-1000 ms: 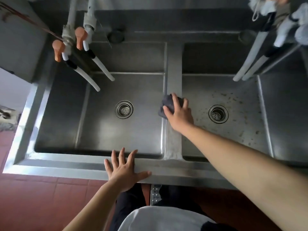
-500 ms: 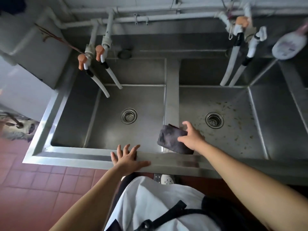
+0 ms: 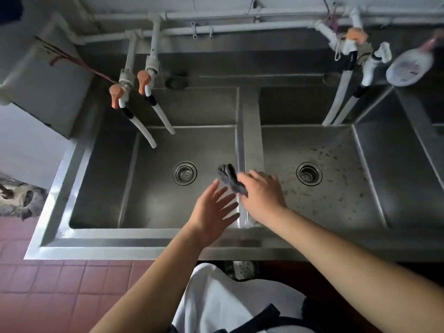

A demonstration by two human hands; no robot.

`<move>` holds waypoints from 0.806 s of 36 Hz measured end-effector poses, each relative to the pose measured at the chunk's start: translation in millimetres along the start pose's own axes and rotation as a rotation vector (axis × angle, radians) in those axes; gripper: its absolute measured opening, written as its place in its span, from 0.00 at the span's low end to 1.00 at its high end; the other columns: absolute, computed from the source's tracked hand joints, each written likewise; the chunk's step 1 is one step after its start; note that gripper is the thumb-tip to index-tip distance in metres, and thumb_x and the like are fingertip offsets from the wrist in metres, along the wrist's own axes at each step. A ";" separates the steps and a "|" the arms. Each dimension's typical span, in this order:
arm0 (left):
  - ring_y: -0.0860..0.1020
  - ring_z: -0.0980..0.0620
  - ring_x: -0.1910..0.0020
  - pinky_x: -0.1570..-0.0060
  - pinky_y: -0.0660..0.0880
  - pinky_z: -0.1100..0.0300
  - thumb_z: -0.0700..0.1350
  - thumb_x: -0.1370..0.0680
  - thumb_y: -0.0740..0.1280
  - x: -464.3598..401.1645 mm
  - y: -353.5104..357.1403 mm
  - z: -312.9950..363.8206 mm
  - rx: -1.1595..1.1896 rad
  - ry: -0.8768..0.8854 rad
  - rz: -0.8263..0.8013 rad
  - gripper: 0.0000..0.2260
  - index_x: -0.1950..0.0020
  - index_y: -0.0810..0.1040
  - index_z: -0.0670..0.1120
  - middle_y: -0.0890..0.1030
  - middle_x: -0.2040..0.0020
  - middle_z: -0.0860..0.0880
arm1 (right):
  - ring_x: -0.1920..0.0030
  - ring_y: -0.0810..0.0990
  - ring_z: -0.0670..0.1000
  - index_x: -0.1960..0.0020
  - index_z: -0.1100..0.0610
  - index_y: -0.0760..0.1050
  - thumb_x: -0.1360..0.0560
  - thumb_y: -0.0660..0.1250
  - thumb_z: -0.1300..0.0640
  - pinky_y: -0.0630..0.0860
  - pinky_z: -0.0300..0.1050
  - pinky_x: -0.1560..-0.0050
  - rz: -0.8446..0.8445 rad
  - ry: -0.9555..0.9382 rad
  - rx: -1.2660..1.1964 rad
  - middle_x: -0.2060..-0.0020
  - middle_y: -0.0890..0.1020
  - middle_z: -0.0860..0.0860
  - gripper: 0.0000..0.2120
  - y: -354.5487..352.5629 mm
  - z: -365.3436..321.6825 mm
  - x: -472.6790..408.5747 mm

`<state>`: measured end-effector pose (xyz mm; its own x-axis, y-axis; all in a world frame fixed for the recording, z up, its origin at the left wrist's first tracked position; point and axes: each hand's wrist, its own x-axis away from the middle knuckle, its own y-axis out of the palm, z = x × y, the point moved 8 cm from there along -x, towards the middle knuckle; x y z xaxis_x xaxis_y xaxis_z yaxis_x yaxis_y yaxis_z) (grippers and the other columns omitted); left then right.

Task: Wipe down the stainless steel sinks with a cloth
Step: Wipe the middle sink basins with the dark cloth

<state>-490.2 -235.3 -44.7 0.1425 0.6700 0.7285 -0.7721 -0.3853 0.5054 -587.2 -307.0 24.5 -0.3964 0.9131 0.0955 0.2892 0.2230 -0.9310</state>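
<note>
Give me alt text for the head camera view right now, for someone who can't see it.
Seen from above, a person's right hand grips a bunched dark cloth over the divider between two stainless steel sinks, while the open left hand reaches toward it. The right sink has speckled grime.

Sinks (image 3: 153, 188) brushed stainless steel, dull sheen; right basin floor (image 3: 324, 188) speckled with grime. Cloth (image 3: 228, 177) dark, soft, matt fabric. Pipes (image 3: 216, 31) white plastic; floor (image 3: 72, 284) matt red tile.

Dim, soft light; wide-angle edge bending; slight blur
</note>
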 end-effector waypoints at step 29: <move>0.80 0.39 0.53 0.53 0.79 0.49 0.55 0.20 0.65 -218.1 -128.5 -48.4 -0.528 -0.324 0.324 0.11 0.44 0.75 0.50 0.81 0.49 0.39 | 0.24 0.64 0.57 0.20 0.52 0.53 0.18 0.51 0.43 0.63 0.61 0.29 0.200 0.807 -0.098 0.21 0.61 0.54 0.29 92.6 99.7 -99.7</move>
<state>-452.0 -301.1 -290.9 -0.0312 0.3190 0.9472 -0.9929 -0.1189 0.0074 -607.8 -411.4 -106.4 0.4052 0.8944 0.1896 0.3772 0.0254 -0.9258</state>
